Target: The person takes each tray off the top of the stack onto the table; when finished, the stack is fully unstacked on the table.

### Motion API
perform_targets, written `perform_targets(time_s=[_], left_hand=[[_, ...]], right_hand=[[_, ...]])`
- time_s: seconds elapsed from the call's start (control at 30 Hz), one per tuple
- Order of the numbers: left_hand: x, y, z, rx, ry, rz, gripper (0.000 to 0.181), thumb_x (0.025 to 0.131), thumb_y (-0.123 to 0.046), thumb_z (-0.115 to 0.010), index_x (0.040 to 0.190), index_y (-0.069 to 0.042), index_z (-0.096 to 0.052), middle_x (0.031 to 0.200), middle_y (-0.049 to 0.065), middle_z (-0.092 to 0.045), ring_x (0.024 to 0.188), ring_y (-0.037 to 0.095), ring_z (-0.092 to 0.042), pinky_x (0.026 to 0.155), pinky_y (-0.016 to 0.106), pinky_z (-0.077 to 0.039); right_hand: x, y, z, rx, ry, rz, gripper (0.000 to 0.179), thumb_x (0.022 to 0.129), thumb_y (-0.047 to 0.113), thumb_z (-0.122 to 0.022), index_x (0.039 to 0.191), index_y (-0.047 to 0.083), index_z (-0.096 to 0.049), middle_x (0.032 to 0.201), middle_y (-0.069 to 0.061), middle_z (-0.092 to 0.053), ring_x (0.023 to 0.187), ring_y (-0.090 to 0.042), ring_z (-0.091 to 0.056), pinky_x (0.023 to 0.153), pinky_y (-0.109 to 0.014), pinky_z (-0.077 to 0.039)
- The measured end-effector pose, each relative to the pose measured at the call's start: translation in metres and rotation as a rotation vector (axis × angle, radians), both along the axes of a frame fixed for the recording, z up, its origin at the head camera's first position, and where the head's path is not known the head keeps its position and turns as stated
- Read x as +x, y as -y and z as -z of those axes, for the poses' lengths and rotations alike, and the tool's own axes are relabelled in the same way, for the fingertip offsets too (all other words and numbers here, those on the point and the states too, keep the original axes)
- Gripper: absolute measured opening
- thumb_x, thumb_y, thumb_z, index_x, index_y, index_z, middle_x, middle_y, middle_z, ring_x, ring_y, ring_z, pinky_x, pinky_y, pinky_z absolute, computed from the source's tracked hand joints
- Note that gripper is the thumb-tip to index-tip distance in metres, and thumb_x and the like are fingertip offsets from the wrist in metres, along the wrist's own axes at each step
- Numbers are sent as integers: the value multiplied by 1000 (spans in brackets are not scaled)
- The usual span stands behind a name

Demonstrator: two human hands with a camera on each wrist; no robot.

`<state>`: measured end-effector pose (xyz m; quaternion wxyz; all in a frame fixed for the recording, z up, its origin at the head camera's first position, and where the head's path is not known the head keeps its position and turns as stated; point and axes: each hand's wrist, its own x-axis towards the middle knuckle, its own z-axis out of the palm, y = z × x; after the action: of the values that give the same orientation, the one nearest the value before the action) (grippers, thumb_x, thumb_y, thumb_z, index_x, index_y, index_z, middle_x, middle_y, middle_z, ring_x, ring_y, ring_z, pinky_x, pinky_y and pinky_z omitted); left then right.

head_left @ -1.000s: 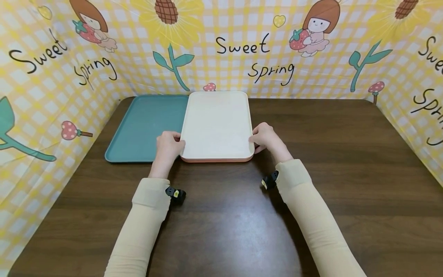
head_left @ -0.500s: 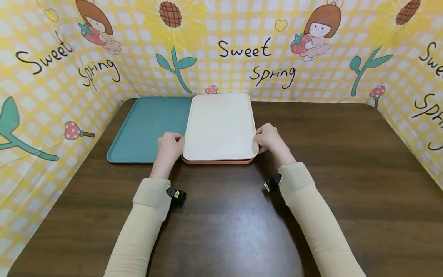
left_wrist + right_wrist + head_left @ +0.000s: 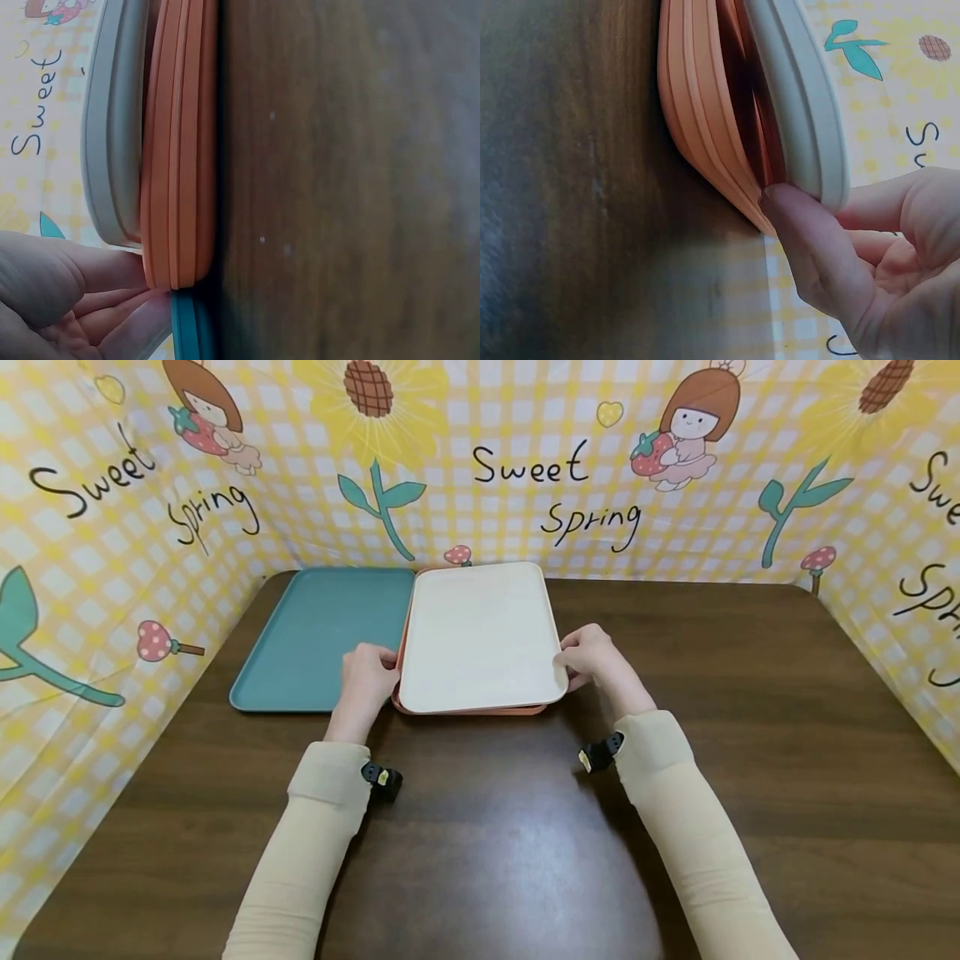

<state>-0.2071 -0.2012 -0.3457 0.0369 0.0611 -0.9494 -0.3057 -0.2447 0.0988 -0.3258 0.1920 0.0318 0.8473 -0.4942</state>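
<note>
A white rectangular tray (image 3: pixel 480 635) lies slightly askew over an orange tray (image 3: pixel 161 172), whose edge shows along the left and front. My right hand (image 3: pixel 596 653) pinches the white tray's near right corner, thumb above and fingertip beneath. In the right wrist view a dark gap separates this corner from the orange rim (image 3: pixel 697 97). At the near left corner, my left hand (image 3: pixel 365 681) pinches the edge of the orange tray, with the white tray's corner just beside the thumb. The orange part shows two stacked rims in the left wrist view.
A teal tray (image 3: pixel 337 610) lies flat on the brown wooden table (image 3: pixel 480 852), directly left of the stack. Yellow checked cloth (image 3: pixel 510 527) with printed flowers and lettering walls off the back and sides. Black wrist cameras sit on both cuffs.
The white tray has come up at its right corner and shifted right and toward me, turning slightly and uncovering orange edges. My right hand moved right with it; the left stayed nearly in place.
</note>
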Motion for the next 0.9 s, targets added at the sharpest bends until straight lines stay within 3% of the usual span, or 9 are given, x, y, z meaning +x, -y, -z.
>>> perform_targets(time_s=[0.1,0.3,0.67,0.9], left_hand=[[-1,-2,2,0,-13,10,25,87,-6,-59,108,3,-70,102,22,-70,98,37,-62,82,46,-52],[-2,-2,2,-8,-15,15,27,86,-6,-60,110,4,-68,104,22,-69,99,37,-62,83,47,-52],[1,-1,-2,17,4,32,30,86,-3,-59,115,6,-65,108,25,-67,101,38,-62,83,48,-52],[1,-2,-4,6,22,14,30,87,-5,-59,114,5,-65,108,24,-67,101,38,-62,84,48,-52]], right_hand=[[2,-6,2,-34,1,8,31,84,-3,-54,113,-14,-57,66,-4,-57,50,-9,-59,51,-29,-56],[1,-13,4,-113,56,33,39,88,-1,-56,125,-13,-51,67,-1,-58,51,-9,-58,49,-25,-53],[0,-28,2,-235,103,47,44,89,1,-57,129,-11,-46,75,0,-59,58,-9,-61,53,-26,-54],[4,-38,1,-300,106,54,46,90,3,-57,132,-10,-44,69,7,-61,59,-7,-62,55,-25,-53]])
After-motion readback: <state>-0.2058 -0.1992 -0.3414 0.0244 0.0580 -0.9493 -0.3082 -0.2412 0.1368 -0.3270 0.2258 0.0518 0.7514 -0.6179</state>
